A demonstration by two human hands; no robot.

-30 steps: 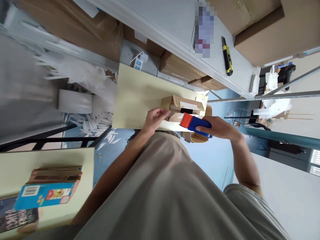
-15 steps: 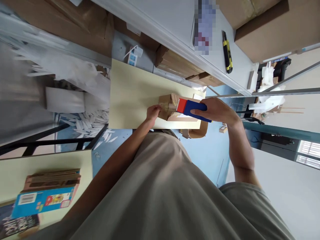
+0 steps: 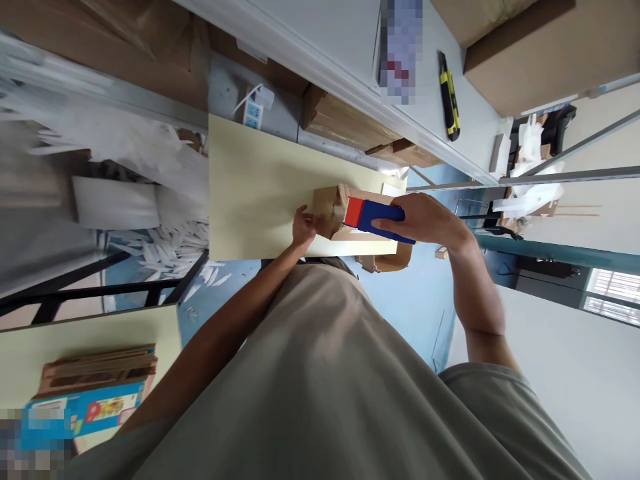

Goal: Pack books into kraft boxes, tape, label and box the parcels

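A small cardboard box (image 3: 327, 203) lies on the cream tabletop (image 3: 250, 193) in front of me. My right hand (image 3: 423, 217) grips a blue and red packing tape dispenser (image 3: 383, 217) from its right side. The dispenser's red end lies over the box, near the middle of its top; whether it touches the cardboard I cannot make out. At the box's left end is my left hand (image 3: 303, 228), its fingers apart and the tips at or just beside the cardboard. Part of the box is hidden under the dispenser.
A yellow and black utility knife (image 3: 449, 97) lies on the grey shelf (image 3: 345, 40) above the table. Behind the tabletop stand a power strip (image 3: 253, 115) and brown cartons (image 3: 345, 120). Flattened boxes (image 3: 100, 373) are stacked at lower left; an open carton (image 3: 390, 261) sits below the table edge.
My left hand has loosened from its pinch at the box's left end, and its fingers have spread. The dispenser stays over the box in my right hand. The whole view has shifted slightly.
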